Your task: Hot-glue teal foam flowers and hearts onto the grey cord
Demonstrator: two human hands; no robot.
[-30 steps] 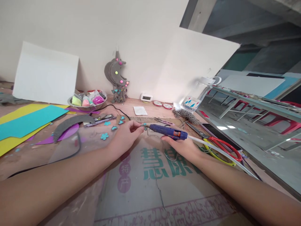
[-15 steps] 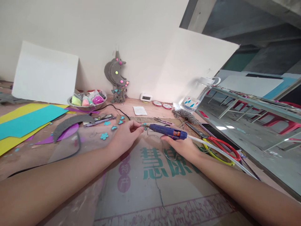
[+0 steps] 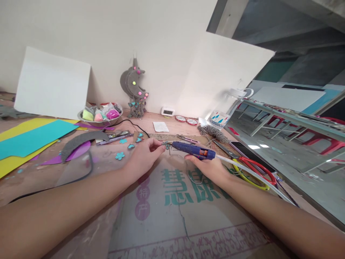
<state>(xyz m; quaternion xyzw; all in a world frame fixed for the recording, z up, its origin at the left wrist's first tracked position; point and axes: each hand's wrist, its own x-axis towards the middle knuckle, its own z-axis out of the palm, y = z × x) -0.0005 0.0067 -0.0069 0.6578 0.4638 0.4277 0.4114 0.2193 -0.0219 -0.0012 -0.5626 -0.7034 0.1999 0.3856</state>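
My right hand [image 3: 211, 169] is wrapped round a dark blue hot glue gun [image 3: 192, 149], its nozzle pointing left. A long clear glue stick [image 3: 244, 166] runs out of its back. Thumb and fingertips of my left hand [image 3: 144, 157] pinch a small teal piece [image 3: 166, 145] right at the nozzle; its exact shape is too small to make out. Under the hands lies printed cardboard [image 3: 215, 219], with thin grey yarn [image 3: 194, 178] looped near my right hand. Just left of my left hand are a teal flower cutout [image 3: 120, 155] and a teal heart [image 3: 131, 146].
Scissors [image 3: 256, 169] and a phone [image 3: 253, 156] lie at the right edge, behind them grey yarn [image 3: 214, 133] and a clear jug [image 3: 221, 115]. A bowl [image 3: 99, 123] of bagged clay, coloured sheets [image 3: 35, 138] and a grey felt crescent [image 3: 81, 140] sit left. A moon ornament [image 3: 132, 81] hangs behind.
Almost nothing differs. The view has shifted very slightly; both hands keep their hold, with the glue gun's nozzle still at the small teal piece.
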